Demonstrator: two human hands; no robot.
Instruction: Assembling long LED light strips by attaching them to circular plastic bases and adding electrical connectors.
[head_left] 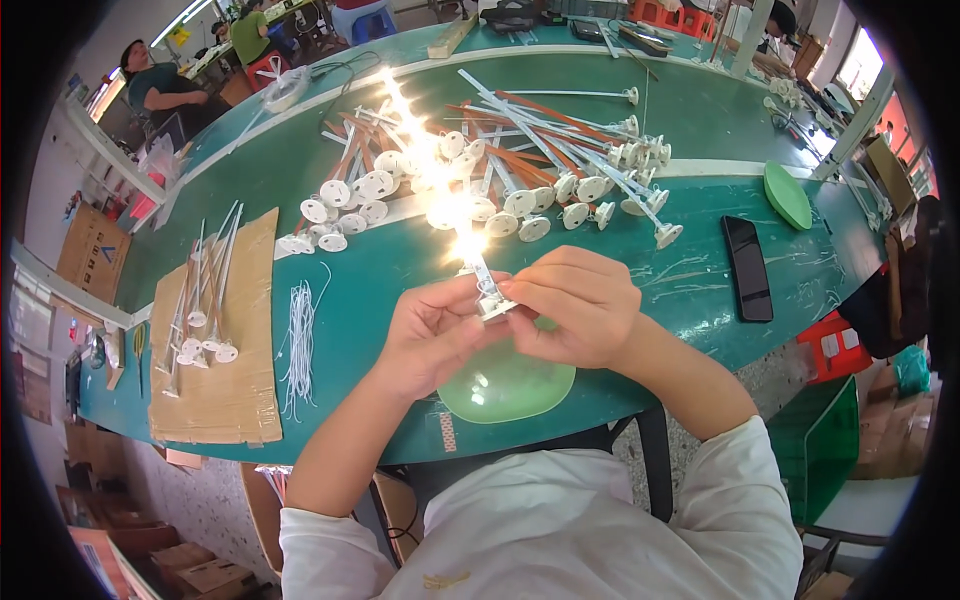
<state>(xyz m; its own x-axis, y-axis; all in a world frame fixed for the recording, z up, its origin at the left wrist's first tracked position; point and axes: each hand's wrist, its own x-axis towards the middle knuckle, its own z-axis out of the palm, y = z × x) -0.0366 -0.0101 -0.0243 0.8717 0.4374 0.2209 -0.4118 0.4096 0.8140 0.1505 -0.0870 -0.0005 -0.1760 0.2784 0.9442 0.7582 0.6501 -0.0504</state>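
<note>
- The white fitting [494, 306], at the near end of a narrow strip [484, 275], is between the two hands, raised in front of the person's chest. This position probably keeps the join in clear sight.
- The right hand [580, 310] has its thumb and forefinger drawn together on the fitting, with almost no gap. The pinch appears to allow fine control of a small part.
- The left hand [435, 325] is loosely curled, its thumb and fingertips closing on the opposite side of the fitting. It likely steadies the part against the right hand. Exact contact of the hidden fingertips cannot be told.
- The strip points away from the body, which leaves the near end accessible. Intense glare along its line hides the far end.
- The green bowl [510, 392] is on the table directly below the hands, plausibly to catch or supply small parts. Its contents cannot be told.
- The bundle of white wires [300, 350] lies left of the bowl, apparently within easy reach.
- The cardboard sheet [262, 400], farther left, bears a small group of strips with round ends, seemingly kept separate.
- The large pile of strips [530, 150] lies beyond the hands, round ends mostly toward the person, presumably for easy pickup.
- The black phone [747, 268] lies to the right, clear of the forearms.
</note>
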